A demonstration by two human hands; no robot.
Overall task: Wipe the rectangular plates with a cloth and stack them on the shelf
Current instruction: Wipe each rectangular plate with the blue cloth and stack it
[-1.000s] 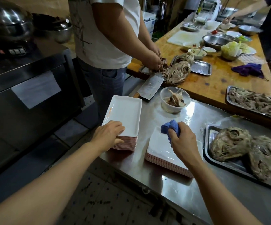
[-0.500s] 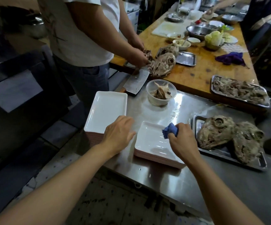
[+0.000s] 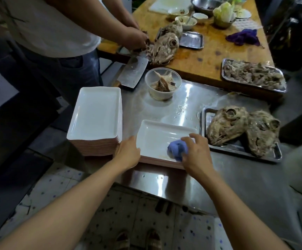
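1. Right hand: grip closed around a bunched blue cloth, pressed onto the near right part of the top plate.
2. Left hand: fingers curled over that plate's near left edge, holding it.
3. Top plate: on a low stack on the steel tabletop, near edge, between both hands.
4. Taller stack of rectangular plates: just left of the low one.
5. Metal tray with cooked heads: right of the plate.
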